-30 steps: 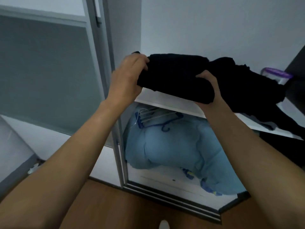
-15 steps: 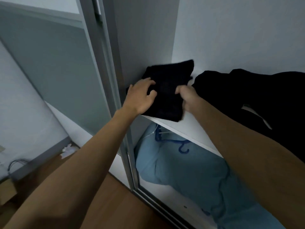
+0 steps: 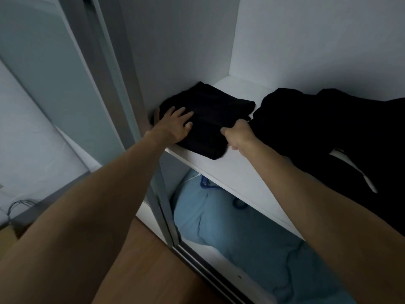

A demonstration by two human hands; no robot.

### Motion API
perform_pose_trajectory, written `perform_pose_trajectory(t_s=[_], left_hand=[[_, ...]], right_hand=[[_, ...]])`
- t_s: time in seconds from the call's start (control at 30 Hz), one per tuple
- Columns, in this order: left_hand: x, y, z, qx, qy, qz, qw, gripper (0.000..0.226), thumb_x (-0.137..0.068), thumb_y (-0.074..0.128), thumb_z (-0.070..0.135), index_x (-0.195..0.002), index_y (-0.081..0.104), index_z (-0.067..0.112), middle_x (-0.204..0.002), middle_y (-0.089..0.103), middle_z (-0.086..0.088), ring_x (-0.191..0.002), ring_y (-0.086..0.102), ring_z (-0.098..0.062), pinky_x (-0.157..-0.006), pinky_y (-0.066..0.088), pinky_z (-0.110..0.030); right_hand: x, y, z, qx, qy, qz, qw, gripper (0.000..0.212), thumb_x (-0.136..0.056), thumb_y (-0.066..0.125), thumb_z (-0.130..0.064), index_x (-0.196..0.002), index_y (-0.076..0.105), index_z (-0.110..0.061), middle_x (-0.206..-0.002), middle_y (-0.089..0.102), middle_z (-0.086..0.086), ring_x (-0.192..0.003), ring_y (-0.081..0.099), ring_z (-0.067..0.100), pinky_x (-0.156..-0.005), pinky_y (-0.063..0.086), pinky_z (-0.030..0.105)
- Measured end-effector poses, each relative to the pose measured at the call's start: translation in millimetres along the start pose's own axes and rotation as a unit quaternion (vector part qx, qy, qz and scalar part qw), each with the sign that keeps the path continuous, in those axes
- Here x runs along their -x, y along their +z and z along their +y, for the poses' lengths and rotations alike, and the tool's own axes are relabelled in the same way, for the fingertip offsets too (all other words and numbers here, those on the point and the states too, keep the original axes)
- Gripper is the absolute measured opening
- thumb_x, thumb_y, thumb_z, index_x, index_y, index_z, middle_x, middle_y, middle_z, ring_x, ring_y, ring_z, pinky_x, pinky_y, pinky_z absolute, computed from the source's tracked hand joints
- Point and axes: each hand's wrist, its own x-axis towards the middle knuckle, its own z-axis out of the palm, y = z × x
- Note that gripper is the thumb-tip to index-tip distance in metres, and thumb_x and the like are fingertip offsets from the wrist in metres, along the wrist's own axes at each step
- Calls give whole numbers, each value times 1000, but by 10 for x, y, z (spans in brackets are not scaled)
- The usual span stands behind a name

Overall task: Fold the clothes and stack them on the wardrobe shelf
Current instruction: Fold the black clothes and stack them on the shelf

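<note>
A folded black garment (image 3: 210, 115) lies flat on the white wardrobe shelf (image 3: 236, 172), in its left corner against the side wall. My left hand (image 3: 175, 125) rests on the garment's left part with fingers spread and straight. At the garment's right edge is my right hand (image 3: 237, 136), its fingers curled; whether it pinches the cloth I cannot tell. A heap of unfolded black clothes (image 3: 341, 128) covers the shelf to the right, just beside my right hand.
Under the shelf lies a light blue bundle of bedding (image 3: 252, 238) with a blue hanger (image 3: 208, 185) on it. The sliding door frame (image 3: 122, 102) stands at the left of the shelf. Wooden floor (image 3: 157, 260) is below, and cables (image 3: 19, 205) at far left.
The folded black garment went from being held in the air to lying on the shelf's left corner. My left hand has flattened on top of it.
</note>
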Motion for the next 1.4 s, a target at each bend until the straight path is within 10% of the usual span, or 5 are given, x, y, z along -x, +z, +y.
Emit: perform_pose_trajectory(t_s=[0.37, 0.63, 0.97, 1.13, 1.4], left_hand=[[102, -271, 978, 227, 118, 43, 966, 58, -90, 54, 5, -147, 44, 12, -164, 20, -9, -150, 20, -23, -124, 13, -37], [-41, -322, 2109, 224, 287, -31, 931, 98, -82, 73, 48, -157, 17, 17, -164, 17, -4, -150, 20, -25, -120, 19, -53], [-326, 6, 2481, 321, 254, 47, 911, 15, -93, 64, 27, -79, 63, 23, -82, 61, 10, -88, 66, -20, -72, 51, -34], [-382, -54, 2456, 431, 200, -62, 877, 55, -85, 76, 28, -128, 47, 12, -124, 51, -5, -113, 54, -24, -91, 43, -31], [1, -293, 2372, 551, 227, -122, 794, 28, -88, 66, 15, -116, 68, 23, -117, 66, 0, -114, 61, -20, -97, 47, -28]], right_hand=[[537, -863, 155, 9, -170, 157, 973, 23, -87, 56, -7, -98, 73, -18, -83, 67, -12, -74, 61, -1, -75, 50, 17], [982, -2006, 833, 300, 52, 293, 906, 66, -90, 65, -34, -149, 37, -22, -151, 39, 8, -139, 34, 31, -112, 34, 54], [955, -2213, 1030, 47, 86, 344, 934, 58, -89, 68, -21, -141, 45, -15, -106, 70, 2, -108, 65, 20, -103, 47, 34], [842, -2162, 721, -197, 130, 378, 895, 44, -85, 63, -60, -100, 69, -19, -92, 78, 2, -81, 73, 17, -66, 46, 29], [878, -1991, 207, -281, -12, 418, 864, 31, -90, 53, -6, -64, 45, -21, -66, 53, -3, -64, 51, 13, -55, 43, 26]])
